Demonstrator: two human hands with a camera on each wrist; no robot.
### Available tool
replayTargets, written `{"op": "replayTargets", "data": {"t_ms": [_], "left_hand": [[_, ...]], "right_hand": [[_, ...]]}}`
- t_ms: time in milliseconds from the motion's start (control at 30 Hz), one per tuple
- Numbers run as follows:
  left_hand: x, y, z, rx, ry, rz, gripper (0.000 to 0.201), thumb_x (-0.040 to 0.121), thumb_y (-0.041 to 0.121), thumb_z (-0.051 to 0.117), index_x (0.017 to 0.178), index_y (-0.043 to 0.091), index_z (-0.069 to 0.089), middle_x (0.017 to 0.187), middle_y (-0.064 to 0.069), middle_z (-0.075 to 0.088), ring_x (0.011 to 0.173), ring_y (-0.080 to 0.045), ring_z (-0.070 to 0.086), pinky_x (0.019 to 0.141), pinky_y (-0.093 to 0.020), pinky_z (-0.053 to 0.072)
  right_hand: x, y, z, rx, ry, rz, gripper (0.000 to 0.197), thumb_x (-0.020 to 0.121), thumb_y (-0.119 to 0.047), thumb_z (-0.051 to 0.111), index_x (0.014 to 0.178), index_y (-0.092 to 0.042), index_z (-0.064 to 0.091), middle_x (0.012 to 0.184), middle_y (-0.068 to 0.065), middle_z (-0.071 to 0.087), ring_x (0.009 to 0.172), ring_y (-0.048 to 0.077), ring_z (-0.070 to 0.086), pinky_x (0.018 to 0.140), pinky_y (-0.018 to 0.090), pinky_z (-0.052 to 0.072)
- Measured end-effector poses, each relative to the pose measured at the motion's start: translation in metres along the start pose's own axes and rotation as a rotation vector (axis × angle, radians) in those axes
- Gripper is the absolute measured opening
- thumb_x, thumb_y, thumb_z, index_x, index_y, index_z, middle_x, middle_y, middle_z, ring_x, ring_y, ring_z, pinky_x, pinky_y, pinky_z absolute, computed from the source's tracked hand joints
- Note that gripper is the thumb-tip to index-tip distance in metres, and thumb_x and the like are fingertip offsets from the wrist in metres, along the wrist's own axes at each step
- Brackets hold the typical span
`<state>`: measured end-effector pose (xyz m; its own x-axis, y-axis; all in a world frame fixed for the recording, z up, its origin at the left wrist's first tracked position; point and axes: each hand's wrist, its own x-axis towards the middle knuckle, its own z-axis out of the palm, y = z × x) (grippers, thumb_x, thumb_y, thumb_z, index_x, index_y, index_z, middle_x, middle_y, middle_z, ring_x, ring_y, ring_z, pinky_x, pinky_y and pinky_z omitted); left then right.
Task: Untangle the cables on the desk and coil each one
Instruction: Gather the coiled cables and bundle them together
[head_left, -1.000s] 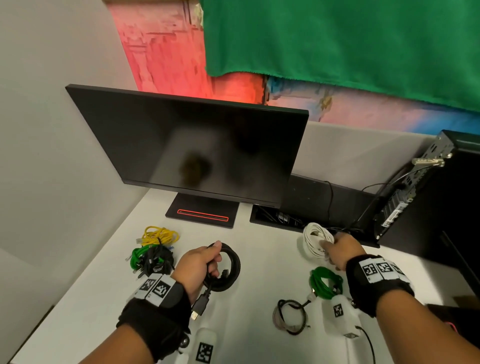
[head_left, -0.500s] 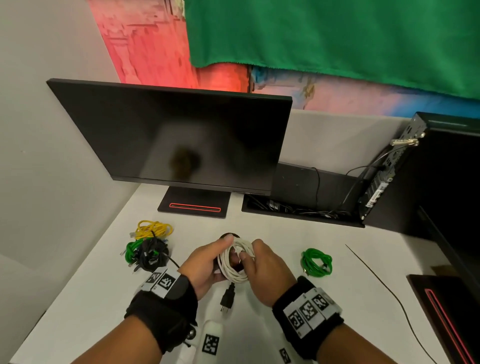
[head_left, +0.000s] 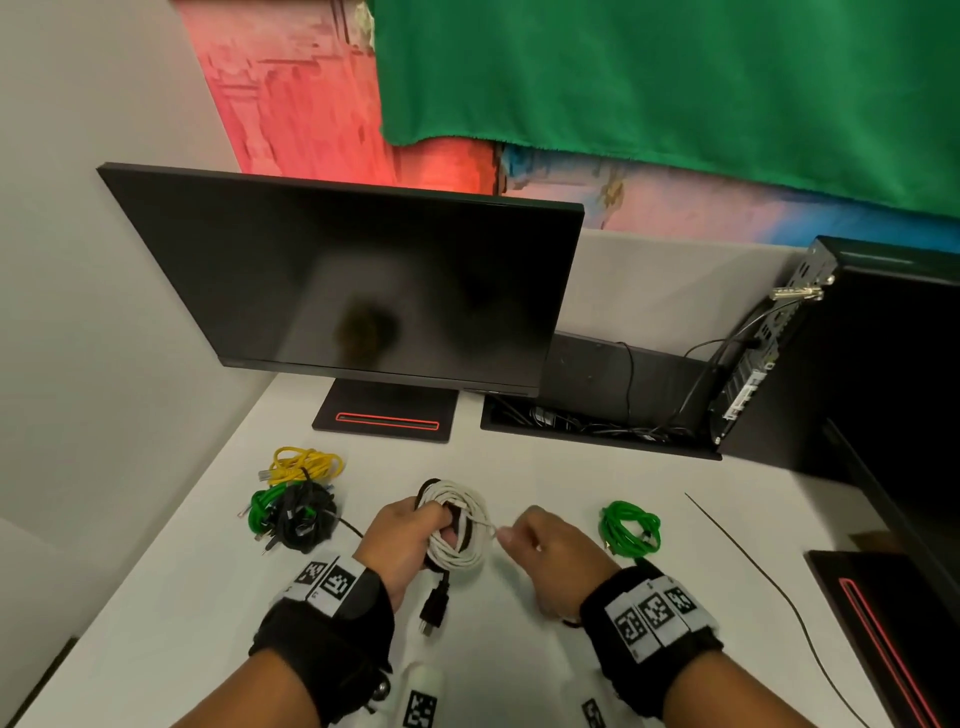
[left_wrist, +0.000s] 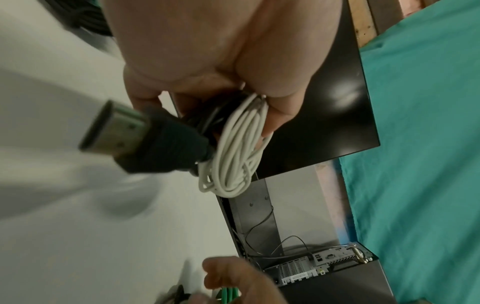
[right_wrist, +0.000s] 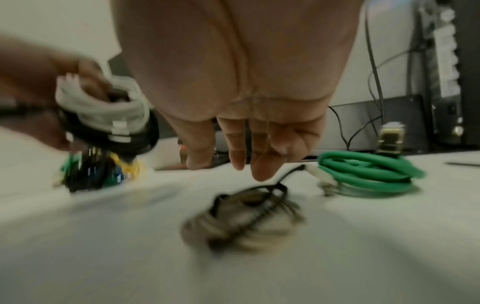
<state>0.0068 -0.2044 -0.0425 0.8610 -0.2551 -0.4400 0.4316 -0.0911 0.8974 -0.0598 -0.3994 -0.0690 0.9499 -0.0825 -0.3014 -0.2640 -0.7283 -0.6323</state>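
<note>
My left hand grips two coils together above the desk: a white cable coil in front and a black cable coil behind it. The black cable's HDMI plug hangs below the hand and looms large in the left wrist view, HDMI plug beside the white coil. My right hand hovers just right of the coils, fingers relaxed and empty. In the right wrist view the fingers hang over a small grey-black coil lying on the desk.
A coiled green cable lies right of my right hand. A black-and-green tangle and a yellow cable lie at the left. A thin dark wire crosses the right side. Monitor and computer tower stand behind.
My right hand carried the white coil from the back right to my left hand, then let go and moved right. My left hand now holds both coils.
</note>
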Motion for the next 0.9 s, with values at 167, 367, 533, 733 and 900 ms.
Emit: {"op": "replayTargets", "data": {"t_ms": [167,367,533,733,900], "left_hand": [[0.004,-0.005,-0.012,0.049,0.021,-0.015,0.017,0.071,0.021,0.068,0.074,0.004,0.067,0.061,-0.009,0.064,0.057,-0.020,0.057,0.061,-0.032,0.046],[0.008,-0.020,-0.015,0.049,0.048,-0.041,0.022,0.083,0.029,0.072,0.075,0.009,0.067,0.059,-0.004,0.064,0.050,-0.016,0.058,0.052,-0.026,0.046],[0.007,-0.025,-0.021,0.103,0.058,-0.089,0.043,0.084,0.050,0.068,0.083,0.007,0.070,0.057,-0.001,0.064,0.049,-0.012,0.058,0.053,-0.024,0.047],[0.003,-0.028,-0.022,0.250,0.028,-0.098,0.054,0.079,0.065,0.062,0.076,0.013,0.070,0.061,0.001,0.068,0.054,-0.011,0.062,0.062,-0.027,0.048],[-0.002,-0.019,-0.004,0.302,-0.094,-0.122,0.072,0.077,0.081,0.046,0.089,0.018,0.077,0.089,-0.005,0.077,0.090,-0.023,0.072,0.083,-0.039,0.056]], "right_hand": [[0.001,0.046,0.011,-0.480,-0.078,0.080,0.027,0.094,-0.027,0.049,0.118,-0.015,0.051,0.122,0.005,0.049,0.105,0.026,0.060,0.086,0.035,0.051],[0.005,0.045,0.019,-0.531,-0.116,0.092,0.027,0.090,-0.037,0.056,0.108,-0.018,0.061,0.112,0.003,0.063,0.099,0.022,0.064,0.078,0.030,0.050],[-0.006,0.048,0.017,-0.287,-0.093,0.092,0.016,0.093,-0.039,0.060,0.091,-0.024,0.056,0.103,-0.002,0.059,0.089,0.016,0.056,0.079,0.029,0.045],[-0.020,0.008,-0.001,0.231,0.088,-0.104,0.011,0.093,-0.031,0.063,0.083,-0.031,0.060,0.076,-0.006,0.066,0.066,0.005,0.055,0.065,0.024,0.047],[-0.016,-0.037,0.002,0.202,0.217,-0.274,0.010,0.096,-0.035,0.056,0.088,-0.029,0.056,0.075,-0.010,0.061,0.067,0.004,0.054,0.063,0.021,0.043]]}}
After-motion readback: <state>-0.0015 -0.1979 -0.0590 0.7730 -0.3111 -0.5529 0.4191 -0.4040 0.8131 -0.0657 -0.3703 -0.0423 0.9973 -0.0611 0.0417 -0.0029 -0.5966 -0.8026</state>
